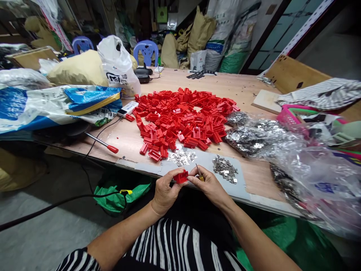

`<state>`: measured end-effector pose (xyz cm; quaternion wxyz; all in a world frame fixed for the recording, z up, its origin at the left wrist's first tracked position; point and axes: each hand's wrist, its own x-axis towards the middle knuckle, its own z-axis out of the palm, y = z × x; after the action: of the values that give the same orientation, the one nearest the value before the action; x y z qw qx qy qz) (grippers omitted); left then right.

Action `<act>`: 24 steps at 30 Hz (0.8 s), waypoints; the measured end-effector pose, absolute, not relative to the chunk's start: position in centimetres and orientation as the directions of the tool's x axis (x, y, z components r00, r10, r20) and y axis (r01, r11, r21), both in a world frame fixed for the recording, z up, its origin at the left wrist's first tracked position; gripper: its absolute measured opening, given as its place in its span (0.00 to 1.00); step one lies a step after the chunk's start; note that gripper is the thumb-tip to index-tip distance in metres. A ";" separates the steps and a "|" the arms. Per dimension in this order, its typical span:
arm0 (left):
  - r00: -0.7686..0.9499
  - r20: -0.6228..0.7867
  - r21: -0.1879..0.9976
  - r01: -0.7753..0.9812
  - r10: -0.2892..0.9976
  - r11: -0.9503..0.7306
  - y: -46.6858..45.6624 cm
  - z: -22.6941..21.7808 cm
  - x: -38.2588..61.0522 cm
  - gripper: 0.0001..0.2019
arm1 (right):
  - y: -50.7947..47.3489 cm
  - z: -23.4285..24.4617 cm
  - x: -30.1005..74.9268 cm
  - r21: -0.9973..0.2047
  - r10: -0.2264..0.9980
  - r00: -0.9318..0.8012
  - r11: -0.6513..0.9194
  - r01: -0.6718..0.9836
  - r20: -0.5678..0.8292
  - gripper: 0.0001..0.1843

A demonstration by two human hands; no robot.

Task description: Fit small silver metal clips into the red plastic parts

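Note:
My left hand (164,190) pinches a small red plastic housing (181,176) just in front of the table's near edge. My right hand (208,184) touches the same piece with its fingertips and grips a small screwdriver (199,174) with a yellow handle, its thin shaft pointing up. A big heap of the same red plastic housings (182,116) covers the middle of the wooden table (124,141). Two small piles of tiny metal parts (225,168) lie on a grey mat (203,158) right beyond my hands.
Clear plastic bags of metal parts (254,137) sit to the right, with a pink basket (290,116) behind. Printed sacks (56,103) and a white bag (118,66) crowd the left. A red-tipped tool (103,143) and cable lie near the left edge. A green bag (118,195) hangs below.

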<state>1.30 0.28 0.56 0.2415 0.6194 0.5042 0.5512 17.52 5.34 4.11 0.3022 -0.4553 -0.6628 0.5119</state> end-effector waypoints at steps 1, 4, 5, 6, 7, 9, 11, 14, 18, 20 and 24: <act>-0.113 0.437 0.858 0.351 0.892 -0.376 0.3 0.6 1.3 0.16 | 5.4 4.1 17.6 -0.967 0.903 -0.416 0.005 0.254 -0.105 0.12; -0.094 0.439 0.860 0.331 0.894 -0.388 0.3 0.5 1.4 0.16 | 5.4 4.0 17.7 -0.974 0.874 -0.444 -0.128 0.184 -0.199 0.15; -0.087 0.444 0.858 0.328 0.892 -0.395 0.3 0.5 1.4 0.16 | 5.3 4.0 17.7 -0.974 0.870 -0.446 -0.144 0.177 -0.210 0.16; -0.081 0.451 0.854 0.328 0.889 -0.404 0.3 0.5 1.4 0.16 | 5.3 3.8 17.7 -0.973 0.870 -0.445 -0.144 0.179 -0.211 0.16; -0.073 0.458 0.849 0.330 0.886 -0.412 0.3 0.5 1.4 0.16 | 5.3 3.7 17.8 -0.973 0.874 -0.441 -0.131 0.189 -0.204 0.16; -0.060 0.461 0.843 0.340 0.885 -0.417 0.3 0.5 1.3 0.16 | 5.3 3.5 17.9 -0.970 0.884 -0.433 -0.085 0.226 -0.178 0.15; -0.045 0.449 0.845 0.348 0.893 -0.407 0.3 0.5 1.2 0.16 | 5.4 3.5 18.3 -0.961 0.890 -0.431 -0.026 0.274 -0.147 0.14; -0.036 0.407 0.857 0.361 0.913 -0.368 0.6 0.5 0.8 0.15 | 5.6 3.5 19.1 -0.919 0.904 -0.417 0.086 0.385 -0.090 0.15; 0.008 0.337 0.864 0.395 0.942 -0.312 1.3 0.1 0.0 0.15 | 5.5 3.4 19.8 -0.785 0.914 -0.405 0.269 0.558 0.026 0.17; 0.054 0.312 0.851 0.428 0.949 -0.304 1.8 0.0 -0.4 0.15 | 5.3 3.2 19.8 -0.723 0.903 -0.427 0.332 0.606 0.056 0.17; 0.186 0.295 0.806 0.478 0.937 -0.349 2.8 0.2 -0.8 0.18 | 4.8 2.9 19.3 -0.671 0.897 -0.442 0.335 0.662 0.013 0.13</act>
<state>-0.76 2.78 0.16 0.2846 0.7154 0.4947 0.4031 19.33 4.84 2.90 0.1950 -0.4911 -0.7935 0.3019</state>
